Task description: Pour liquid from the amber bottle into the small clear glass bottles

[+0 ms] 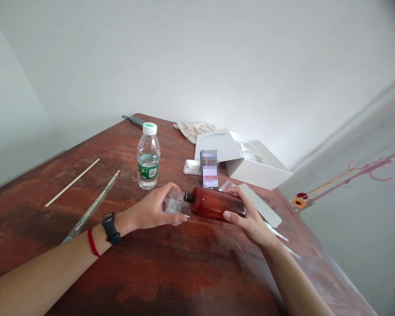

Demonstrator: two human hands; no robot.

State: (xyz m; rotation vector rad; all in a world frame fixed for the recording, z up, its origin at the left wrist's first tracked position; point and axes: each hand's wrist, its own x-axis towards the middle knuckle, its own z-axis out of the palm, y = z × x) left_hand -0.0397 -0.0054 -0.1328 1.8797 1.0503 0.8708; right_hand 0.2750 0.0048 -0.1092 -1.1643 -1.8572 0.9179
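My right hand (246, 217) is wrapped round a brown amber bottle (213, 204), which is tipped on its side with its black neck pointing left. My left hand (151, 210) grips a small clear glass container (175, 205) held right at the bottle's mouth, just above the red-brown wooden table (171, 272). A black watch and a red cord sit on my left wrist.
A water bottle with a white cap (148, 156) stands behind my left hand. Two thin sticks (73, 182) lie at the left. An open white box (250, 160), a phone (210, 169), a white pad (263, 206) and a cloth (194, 129) lie behind.
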